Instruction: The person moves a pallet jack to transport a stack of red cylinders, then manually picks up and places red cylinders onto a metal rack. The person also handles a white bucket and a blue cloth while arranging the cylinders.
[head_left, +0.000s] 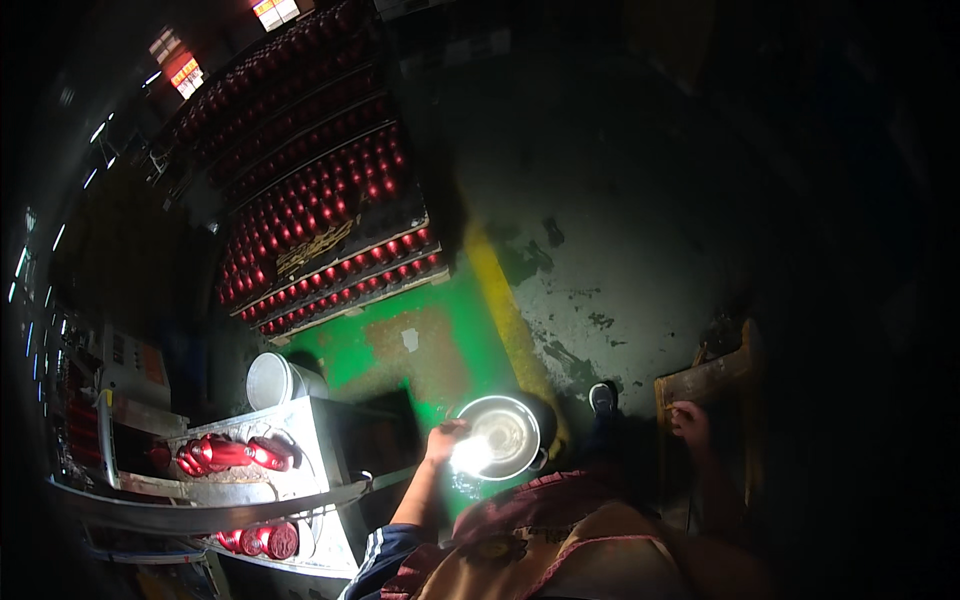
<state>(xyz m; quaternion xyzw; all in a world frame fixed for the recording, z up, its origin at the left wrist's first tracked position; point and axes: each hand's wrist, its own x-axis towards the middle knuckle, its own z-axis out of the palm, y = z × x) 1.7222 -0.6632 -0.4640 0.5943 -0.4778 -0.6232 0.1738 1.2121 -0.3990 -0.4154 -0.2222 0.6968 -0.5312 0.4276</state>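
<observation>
My left hand (447,440) is closed on the rim of a round, pale metal bowl-like vessel (533,425), held at the front of my body. Glare covers the vessel's lower left side, and its inside looks greyish. My right hand (688,424) hangs in dim light with its fingers loosely bent and apart. It is beside the edge of a worn yellow-brown frame, perhaps a chair or a stand (705,378); whether they touch is unclear. Nothing shows in the right hand.
To my left, a brightly lit bench (330,440) carries red shiny cylindrical parts (225,454). A white bucket (270,381) stands behind it. Farther off, stacked layers hold many red rounded parts (330,200). A yellow line (495,290) borders the green floor (475,350).
</observation>
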